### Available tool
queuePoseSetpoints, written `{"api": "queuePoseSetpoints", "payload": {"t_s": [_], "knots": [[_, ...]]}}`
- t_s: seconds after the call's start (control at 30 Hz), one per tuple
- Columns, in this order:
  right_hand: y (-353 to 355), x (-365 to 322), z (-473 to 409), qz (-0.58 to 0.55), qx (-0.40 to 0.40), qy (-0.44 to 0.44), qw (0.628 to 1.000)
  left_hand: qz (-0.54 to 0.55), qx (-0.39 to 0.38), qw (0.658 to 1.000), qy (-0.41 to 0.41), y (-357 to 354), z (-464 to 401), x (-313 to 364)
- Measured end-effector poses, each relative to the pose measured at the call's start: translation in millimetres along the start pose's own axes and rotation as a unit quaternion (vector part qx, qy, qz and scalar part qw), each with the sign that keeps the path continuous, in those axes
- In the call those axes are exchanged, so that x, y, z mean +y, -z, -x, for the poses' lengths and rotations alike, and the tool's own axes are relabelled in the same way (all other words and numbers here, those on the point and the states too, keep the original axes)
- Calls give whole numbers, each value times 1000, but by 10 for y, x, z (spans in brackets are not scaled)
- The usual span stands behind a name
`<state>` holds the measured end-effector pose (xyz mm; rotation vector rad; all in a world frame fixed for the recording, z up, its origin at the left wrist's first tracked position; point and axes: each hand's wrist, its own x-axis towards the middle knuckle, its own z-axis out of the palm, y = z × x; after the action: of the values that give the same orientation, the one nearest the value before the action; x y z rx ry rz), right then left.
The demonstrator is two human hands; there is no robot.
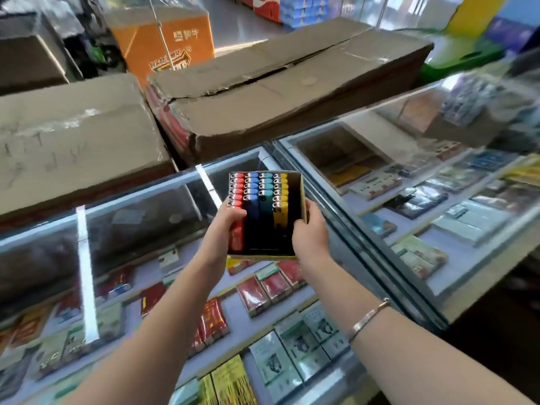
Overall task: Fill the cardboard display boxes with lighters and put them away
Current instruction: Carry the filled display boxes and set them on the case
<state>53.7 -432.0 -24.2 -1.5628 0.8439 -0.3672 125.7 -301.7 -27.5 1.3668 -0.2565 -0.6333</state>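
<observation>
Head view: left hand (226,220) and right hand (310,229) fingers grip the box (301,194) sides; lighters (258,197) between; one column unfilled, fill next.

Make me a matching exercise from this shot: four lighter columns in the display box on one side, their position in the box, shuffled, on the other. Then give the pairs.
The display box is held by the left hand and right hand.

Things:
1. red lighters
2. blue lighters
3. teal lighters
4. yellow lighters

Positions:
A. next to the empty slot on the box's right
B. leftmost column, under the left thumb
C. second from the left
D. third from the left

Pairs: 1-B, 2-C, 3-D, 4-A
</observation>
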Motion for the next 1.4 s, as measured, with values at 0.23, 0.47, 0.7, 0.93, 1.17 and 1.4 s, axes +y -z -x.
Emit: {"api": "queuePoseSetpoints", "payload": {"t_s": [0.23,0.47,0.7,0.93,1.17,1.4], "knots": [[834,115,240,-110,143,-40,983,0,-164,986,11,-795,108,33],[2257,391,526,-210,279,-53,935,-2,-293,955,47,-2242,201,-178],[3937,772,946,-282,347,-48,893,72,-400,901,150,-3988,570,-702],[5418,1206,1346,-345,393,-41,851,29,-436,870,227,-5468,846,-1220],[6340,1534,1335,-380,447,-33,809,-21,-496,834,241,-6521,810,-1549],[7250,1698,788,-383,498,-48,776,-58,-550,800,232,-7655,369,-1789]]}}
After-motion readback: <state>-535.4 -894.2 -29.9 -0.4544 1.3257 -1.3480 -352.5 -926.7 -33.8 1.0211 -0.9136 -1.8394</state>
